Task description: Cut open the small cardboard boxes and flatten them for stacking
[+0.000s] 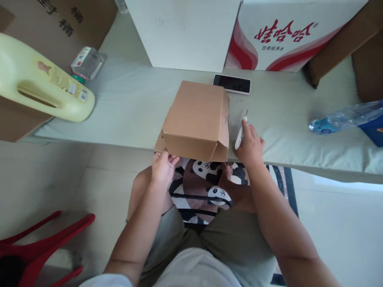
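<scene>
A small brown cardboard box (194, 111) rests on the cloth-covered surface, its near end jutting over the front edge. Loose flaps stick out at its near corners. My left hand (163, 167) pinches the flap at the box's near left corner, the thumb partly hidden. To the right of the box, my right hand (251, 145) has its fingers closed on a slim white-handled knife (239, 137). The knife's thin metal tip points away from me, and it is apart from the box.
Behind the box lie a phone (231, 84) and two large cartons, one white (185, 36), one red-and-white (278, 48). A yellow jug (38, 79) and clear container (88, 63) are left; a plastic bottle (338, 117) is right. A red stool (44, 247) stands lower left.
</scene>
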A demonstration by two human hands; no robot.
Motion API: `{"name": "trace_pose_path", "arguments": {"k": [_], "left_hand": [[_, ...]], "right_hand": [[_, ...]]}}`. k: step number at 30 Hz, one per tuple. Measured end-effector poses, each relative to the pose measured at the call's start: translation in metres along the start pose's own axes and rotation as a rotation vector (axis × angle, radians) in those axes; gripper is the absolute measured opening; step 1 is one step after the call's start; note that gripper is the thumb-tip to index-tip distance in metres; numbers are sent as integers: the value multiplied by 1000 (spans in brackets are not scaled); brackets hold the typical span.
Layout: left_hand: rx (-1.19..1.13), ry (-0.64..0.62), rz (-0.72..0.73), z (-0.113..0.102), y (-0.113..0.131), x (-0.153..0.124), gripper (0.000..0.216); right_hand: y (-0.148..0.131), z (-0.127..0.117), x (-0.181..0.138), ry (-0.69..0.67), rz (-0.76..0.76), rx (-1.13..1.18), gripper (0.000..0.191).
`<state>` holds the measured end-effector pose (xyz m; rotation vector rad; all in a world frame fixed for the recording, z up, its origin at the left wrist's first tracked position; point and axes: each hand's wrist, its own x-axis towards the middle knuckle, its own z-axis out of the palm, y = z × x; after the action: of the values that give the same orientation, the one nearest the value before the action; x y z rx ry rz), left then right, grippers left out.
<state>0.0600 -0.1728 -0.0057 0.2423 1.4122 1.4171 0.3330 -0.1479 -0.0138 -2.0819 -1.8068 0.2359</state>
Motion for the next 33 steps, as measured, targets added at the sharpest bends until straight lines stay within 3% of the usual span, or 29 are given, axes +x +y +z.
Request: {"name": "trace_pose_path", "arguments": {"k": [5, 8, 12, 16, 18, 22, 24, 28, 33], "left_hand": [[79, -34, -34, 1, -3, -1, 29], [166, -48, -56, -2, -3, 0, 22], [301, -51, -45, -3, -2, 1, 24], [385, -66, -43, 2, -3, 2, 25], [434, -74, -43, 3, -4, 2, 25], [580, -97, -55, -2, 2, 5, 25], [663, -93, -41, -8, 6, 7, 32], [729, -51, 88, -17, 7, 9, 49], [598, -108, 518, -17, -5, 9, 35]], "right_hand": [[5, 2, -1, -12, 47, 19, 79], [10, 4, -5, 39, 40, 39, 64], [13, 1, -10, 76, -105, 188, 50], [11, 3, -14, 1, -316, 294, 43], [9, 8, -16, -73, -374, 285, 47], [3, 13, -19, -134, -427, 291, 77], [-1, 8, -20, -139, -435, 364, 75], [-10, -6, -21, -206, -346, 512, 44], [-17, -9, -21, -232, -251, 579, 30]]}}
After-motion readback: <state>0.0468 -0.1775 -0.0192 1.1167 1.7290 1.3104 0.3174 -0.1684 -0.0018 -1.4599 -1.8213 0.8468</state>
